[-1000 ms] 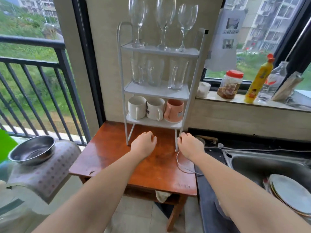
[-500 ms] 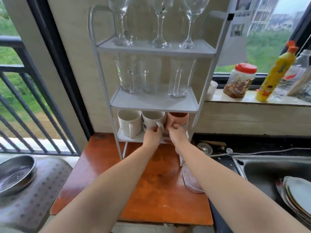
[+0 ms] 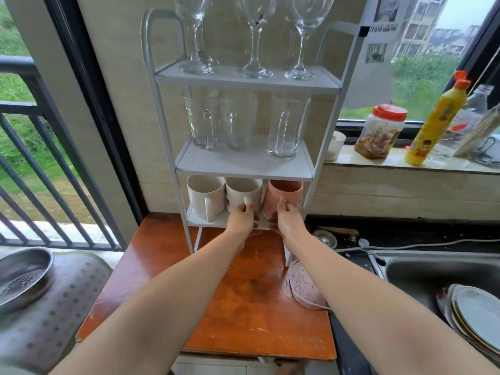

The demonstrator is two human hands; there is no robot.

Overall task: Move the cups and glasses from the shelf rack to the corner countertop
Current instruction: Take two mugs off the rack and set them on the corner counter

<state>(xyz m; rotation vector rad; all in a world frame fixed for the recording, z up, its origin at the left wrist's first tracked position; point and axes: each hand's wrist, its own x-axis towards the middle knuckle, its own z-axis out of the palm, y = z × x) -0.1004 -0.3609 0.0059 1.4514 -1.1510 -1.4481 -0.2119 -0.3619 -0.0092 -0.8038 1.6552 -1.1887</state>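
A white three-tier metal shelf rack (image 3: 244, 161) stands at the back of a reddish-brown wooden table (image 3: 251, 315), at twelve o'clock from the person. On its lowest tier sit three mugs in a row: a cream ceramic mug (image 3: 204, 194) at the left, a white ceramic mug (image 3: 242, 192) in the middle and a salmon-pink ceramic mug (image 3: 284, 193) at the right. The left hand (image 3: 242, 221) grips the white mug, its thumb curled over the handle and its fingers wrapped round the mug's base. The right hand (image 3: 288, 221) grips the pink mug, thumb pressed up against its side and fingers curled under its lower edge. Both mugs rest on the shelf. The middle tier holds three clear glass handled mugs (image 3: 238, 121), and the top tier carries clear stemmed wine glasses (image 3: 254, 36). At three o'clock lies a steel sink (image 3: 433, 269) with stacked plates (image 3: 479, 315); at two o'clock a yellow squeeze bottle (image 3: 435, 123) and a red-lidded plastic jar (image 3: 378, 132) stand on the windowsill.
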